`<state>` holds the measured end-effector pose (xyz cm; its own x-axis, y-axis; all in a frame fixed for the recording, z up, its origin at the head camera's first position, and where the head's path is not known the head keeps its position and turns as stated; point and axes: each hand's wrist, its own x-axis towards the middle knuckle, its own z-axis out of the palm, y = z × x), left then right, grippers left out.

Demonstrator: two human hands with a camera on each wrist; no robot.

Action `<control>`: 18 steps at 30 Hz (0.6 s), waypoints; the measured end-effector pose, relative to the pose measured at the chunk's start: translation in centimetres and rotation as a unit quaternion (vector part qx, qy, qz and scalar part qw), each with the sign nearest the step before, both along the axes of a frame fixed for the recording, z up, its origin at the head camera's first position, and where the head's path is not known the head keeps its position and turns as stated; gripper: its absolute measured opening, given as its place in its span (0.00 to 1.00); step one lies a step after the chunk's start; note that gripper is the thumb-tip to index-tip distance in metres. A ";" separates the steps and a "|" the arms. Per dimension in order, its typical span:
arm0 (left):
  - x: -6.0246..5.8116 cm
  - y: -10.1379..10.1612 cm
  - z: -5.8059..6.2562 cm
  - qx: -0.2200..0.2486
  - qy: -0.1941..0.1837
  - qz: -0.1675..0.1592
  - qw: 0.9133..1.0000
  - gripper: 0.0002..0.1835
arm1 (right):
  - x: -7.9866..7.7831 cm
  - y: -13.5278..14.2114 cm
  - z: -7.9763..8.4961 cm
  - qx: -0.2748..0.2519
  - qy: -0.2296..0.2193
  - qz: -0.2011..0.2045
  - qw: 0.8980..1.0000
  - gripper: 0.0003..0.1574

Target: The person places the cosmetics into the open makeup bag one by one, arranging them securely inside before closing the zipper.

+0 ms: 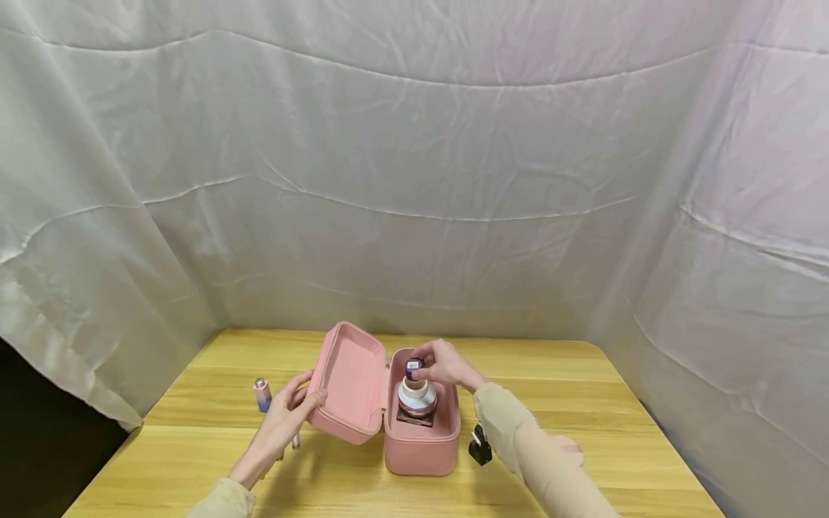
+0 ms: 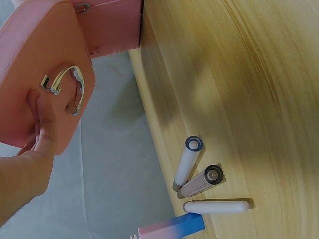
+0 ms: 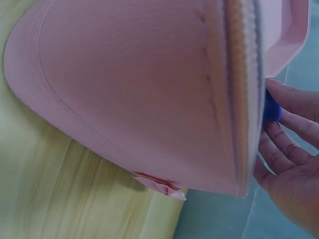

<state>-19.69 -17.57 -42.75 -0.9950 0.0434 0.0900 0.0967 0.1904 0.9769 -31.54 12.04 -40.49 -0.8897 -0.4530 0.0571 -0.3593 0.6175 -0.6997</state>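
Observation:
A pink cosmetic case (image 1: 421,455) stands on the table with its lid (image 1: 352,381) swung out to the left. My left hand (image 1: 285,414) grips the lid's outer edge; in the left wrist view the thumb lies near the gold-coloured handle (image 2: 77,82). Over the case's compartment, my right hand (image 1: 447,365) pinches a small dark-blue round container (image 1: 413,368) with a white label. Right below it in the case are a jar with a shiny pale top (image 1: 417,399) and a dark flat square compact (image 1: 416,419). Whether the blue container touches the jar, I cannot tell.
Left of the lid lies a pink-and-blue bottle (image 1: 262,394). Several slim tubes lie near it, among them a white one (image 2: 217,206) and a brownish one (image 2: 199,184). A black object (image 1: 480,447) and a pink piece (image 1: 570,447) are on the right, partly behind my right sleeve.

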 end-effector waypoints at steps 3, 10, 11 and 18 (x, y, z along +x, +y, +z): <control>0.0 0.0 0.0 -0.001 0.001 0.002 1.000 0.34 | -0.1 0.0 -0.1 0.000 -0.001 0.001 1.000 0.20; 0.0 0.0 0.0 -0.003 -0.001 0.006 1.000 0.34 | 0.1 0.5 -0.1 -0.006 -0.002 0.004 1.000 0.21; -0.1 0.0 0.0 -0.004 -0.002 0.007 1.000 0.34 | 0.1 0.5 -0.1 -0.008 -0.002 0.001 1.000 0.21; 0.0 0.0 0.0 -0.004 0.000 0.005 1.000 0.34 | 0.4 0.9 0.0 -0.019 0.004 -0.014 1.000 0.22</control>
<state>-19.69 -17.58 -42.77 -0.9955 0.0339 0.0887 0.0937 0.2001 0.9753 -31.18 12.97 -40.49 -0.9017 -0.4246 0.0812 -0.3479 0.6013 -0.7194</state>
